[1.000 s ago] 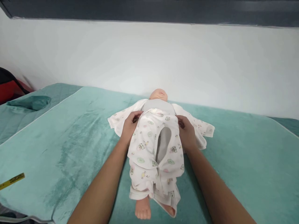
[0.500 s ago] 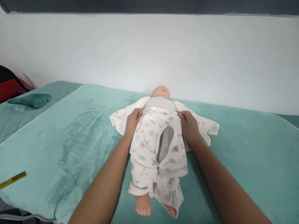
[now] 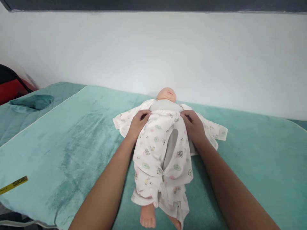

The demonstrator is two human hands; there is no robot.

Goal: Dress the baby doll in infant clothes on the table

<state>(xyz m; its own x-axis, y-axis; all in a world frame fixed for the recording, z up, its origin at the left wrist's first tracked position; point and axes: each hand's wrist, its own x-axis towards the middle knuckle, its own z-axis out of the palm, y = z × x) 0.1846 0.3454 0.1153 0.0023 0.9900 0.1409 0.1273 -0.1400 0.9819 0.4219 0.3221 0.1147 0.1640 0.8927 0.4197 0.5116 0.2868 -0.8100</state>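
A baby doll [image 3: 166, 94] lies on its back, head toward the wall. White printed baby pants [image 3: 153, 150] cover its legs and reach up to its grey torso [image 3: 165, 104]. An open slit at the crotch shows grey beneath. My left hand [image 3: 139, 123] pinches the waistband at its left side. At the right side of the waistband, my right hand [image 3: 193, 126] is closed on the cloth too. One bare foot [image 3: 147, 216] sticks out of the left leg; the other foot is mostly hidden by the right cuff. A matching open jacket [image 3: 214, 129] spreads out on both sides.
A teal velvet cover [image 3: 79, 140] lies under the doll. Behind it stands a white wall [image 3: 153, 48]. A yellow strip with dark print [image 3: 14, 185] is at the left edge. Folded teal cloth [image 3: 32, 101] and a red and black item [image 3: 11, 86] sit at the far left.
Both hands have moved slightly inward along the waistband, and the crotch slit looks narrower. The view has shifted a little.
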